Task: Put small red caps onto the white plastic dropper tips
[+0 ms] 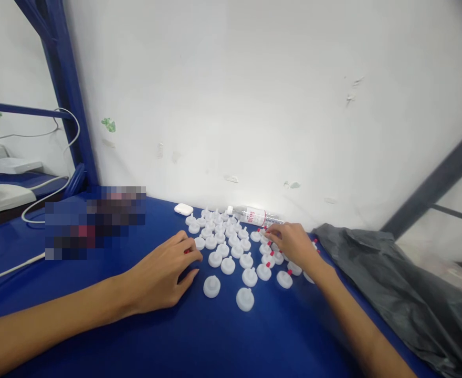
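Observation:
White plastic nozzle caps (228, 265) lie in a loose cluster, most with bare spouts. On the right side, several of them carry small red tips (268, 265). My left hand (168, 270) rests at the cluster's left edge with curled fingers. A bit of red, like one of the small tips, shows between those fingers; the palm is hidden. My right hand (292, 242) reaches over the red-tipped caps, thumb and fingers pinched together at a white nozzle cap (255, 237) with a red tip near the bottle. Its fingertips partly hide what they grip.
A clear bottle (255, 216) lies along the wall, beside a white case (184, 209). Dark grey cloth (392, 283) covers the right side of the blue surface (176, 346). A white cable (22, 265) and a blurred patch are at left, near a blue frame post (67, 89).

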`<state>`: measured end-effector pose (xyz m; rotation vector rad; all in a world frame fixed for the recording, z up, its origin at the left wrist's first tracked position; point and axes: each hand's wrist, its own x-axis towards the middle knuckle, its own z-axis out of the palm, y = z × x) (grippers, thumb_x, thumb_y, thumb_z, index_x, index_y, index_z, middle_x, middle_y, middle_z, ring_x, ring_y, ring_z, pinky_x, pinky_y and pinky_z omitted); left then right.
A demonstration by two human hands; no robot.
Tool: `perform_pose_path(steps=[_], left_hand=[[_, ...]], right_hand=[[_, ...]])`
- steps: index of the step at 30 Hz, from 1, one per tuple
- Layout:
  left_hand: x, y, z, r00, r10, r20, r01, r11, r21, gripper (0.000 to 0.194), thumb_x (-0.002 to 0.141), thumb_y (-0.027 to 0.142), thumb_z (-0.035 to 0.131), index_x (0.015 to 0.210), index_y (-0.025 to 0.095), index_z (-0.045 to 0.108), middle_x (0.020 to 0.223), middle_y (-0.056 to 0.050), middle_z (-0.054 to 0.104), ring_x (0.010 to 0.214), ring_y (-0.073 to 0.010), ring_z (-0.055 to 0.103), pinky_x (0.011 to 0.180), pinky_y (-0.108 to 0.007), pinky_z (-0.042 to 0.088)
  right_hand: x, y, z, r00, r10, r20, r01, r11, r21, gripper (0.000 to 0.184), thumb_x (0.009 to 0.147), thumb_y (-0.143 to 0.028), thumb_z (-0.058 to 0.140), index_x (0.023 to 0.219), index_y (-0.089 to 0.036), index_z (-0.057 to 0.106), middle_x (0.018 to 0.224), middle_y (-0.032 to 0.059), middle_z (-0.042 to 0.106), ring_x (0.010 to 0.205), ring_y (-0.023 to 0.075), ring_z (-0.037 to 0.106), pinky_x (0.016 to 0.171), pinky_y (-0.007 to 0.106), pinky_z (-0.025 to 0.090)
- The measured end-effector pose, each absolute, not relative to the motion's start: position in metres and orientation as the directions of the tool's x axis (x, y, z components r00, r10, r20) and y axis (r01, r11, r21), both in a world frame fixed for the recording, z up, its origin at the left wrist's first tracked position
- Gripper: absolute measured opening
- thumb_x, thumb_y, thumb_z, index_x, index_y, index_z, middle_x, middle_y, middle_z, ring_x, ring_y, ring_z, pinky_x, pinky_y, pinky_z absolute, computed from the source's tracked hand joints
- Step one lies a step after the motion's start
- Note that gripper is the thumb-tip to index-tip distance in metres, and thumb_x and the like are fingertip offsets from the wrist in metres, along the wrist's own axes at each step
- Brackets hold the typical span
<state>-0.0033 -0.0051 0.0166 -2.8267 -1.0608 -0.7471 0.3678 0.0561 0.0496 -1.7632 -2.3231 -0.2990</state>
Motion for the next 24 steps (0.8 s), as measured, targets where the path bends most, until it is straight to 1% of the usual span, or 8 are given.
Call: perform_pose_path(steps=[4, 6, 9, 13, 15, 17, 20, 24], left_hand=[[-0.003, -0.004, 0.018, 0.65, 0.628, 0.427, 0.648, -0.752, 0.119, 0.016, 0.105, 0.017, 0.062, 0.106, 0.019, 0.078, 0.106, -0.01, 0.075, 0.099, -0.03, 0.063, 0.085, -0.043, 0.057], [-0.002, -0.004, 0.019, 0.643, 0.639, 0.421, 0.673, -0.734, 0.086, 0.016, 0.105, 0.016, 0.061, 0.104, 0.018, 0.077, 0.103, -0.01, 0.074, 0.097, -0.0303, 0.063, 0.085, -0.044, 0.056], [-0.001, -0.003, 0.019, 0.612, 0.666, 0.425, 0.737, -0.676, -0.003, 0.016, 0.104, 0.016, 0.061, 0.098, 0.018, 0.076, 0.099, -0.011, 0.073, 0.093, -0.0318, 0.063, 0.082, -0.046, 0.054], [-0.002, 0.0, 0.016, 0.581, 0.704, 0.408, 0.79, -0.609, -0.074, 0.018, 0.103, 0.018, 0.063, 0.091, 0.018, 0.076, 0.098, -0.013, 0.073, 0.09, -0.0323, 0.062, 0.078, -0.045, 0.051], [-0.003, 0.001, 0.014, 0.581, 0.712, 0.394, 0.791, -0.608, -0.068, 0.02, 0.104, 0.016, 0.063, 0.09, 0.018, 0.076, 0.097, -0.012, 0.073, 0.09, -0.0317, 0.062, 0.078, -0.044, 0.05], [-0.004, 0.002, 0.012, 0.586, 0.713, 0.385, 0.784, -0.619, -0.046, 0.02, 0.104, 0.014, 0.062, 0.091, 0.017, 0.077, 0.097, -0.012, 0.074, 0.091, -0.031, 0.062, 0.079, -0.043, 0.05], [-0.004, 0.003, 0.012, 0.598, 0.702, 0.387, 0.763, -0.646, -0.007, 0.02, 0.105, 0.013, 0.062, 0.092, 0.018, 0.076, 0.098, -0.01, 0.075, 0.091, -0.0293, 0.062, 0.079, -0.041, 0.05], [-0.004, 0.002, 0.014, 0.597, 0.666, 0.448, 0.727, -0.685, 0.051, 0.016, 0.103, 0.011, 0.063, 0.094, 0.019, 0.073, 0.098, -0.007, 0.075, 0.09, -0.0269, 0.064, 0.078, -0.038, 0.051]], right_hand=[[0.37, 0.058, 0.047, -0.274, 0.908, 0.317, 0.96, 0.277, 0.036, 0.026, 0.113, -0.033, 0.063, 0.111, -0.022, 0.086, 0.091, 0.0068, 0.088, 0.09, 0.0295, 0.081, 0.085, 0.039, 0.052], [0.372, 0.059, 0.047, -0.263, 0.899, 0.349, 0.963, 0.266, 0.04, 0.026, 0.114, -0.035, 0.062, 0.114, -0.023, 0.085, 0.089, 0.0066, 0.087, 0.09, 0.0294, 0.08, 0.086, 0.039, 0.05], [0.374, 0.06, 0.052, -0.245, 0.879, 0.409, 0.967, 0.251, 0.042, 0.032, 0.116, -0.034, 0.053, 0.124, -0.022, 0.082, 0.093, 0.0087, 0.087, 0.091, 0.0288, 0.079, 0.089, 0.039, 0.048], [0.368, 0.053, 0.058, -0.291, 0.789, 0.542, 0.953, 0.292, 0.086, 0.035, 0.118, -0.033, 0.048, 0.115, -0.02, 0.08, 0.086, 0.0087, 0.083, 0.086, 0.0283, 0.075, 0.095, 0.042, 0.045], [0.361, 0.048, 0.06, -0.342, 0.714, 0.611, 0.932, 0.341, 0.123, 0.036, 0.119, -0.033, 0.048, 0.109, -0.019, 0.079, 0.082, 0.0078, 0.08, 0.081, 0.027, 0.072, 0.096, 0.042, 0.044], [0.352, 0.042, 0.062, -0.406, 0.647, 0.645, 0.9, 0.405, 0.161, 0.035, 0.12, -0.032, 0.048, 0.107, -0.019, 0.078, 0.081, 0.007, 0.079, 0.078, 0.0252, 0.069, 0.097, 0.042, 0.044], [0.336, 0.032, 0.066, -0.527, 0.562, 0.637, 0.825, 0.516, 0.228, 0.033, 0.121, -0.029, 0.05, 0.103, -0.021, 0.076, 0.083, 0.005, 0.08, 0.079, 0.0232, 0.068, 0.1, 0.042, 0.044], [0.317, 0.017, 0.069, -0.625, 0.488, 0.609, 0.747, 0.599, 0.288, 0.038, 0.121, -0.029, 0.05, 0.091, -0.022, 0.072, 0.075, 0.0015, 0.074, 0.073, 0.0208, 0.063, 0.097, 0.041, 0.046]])
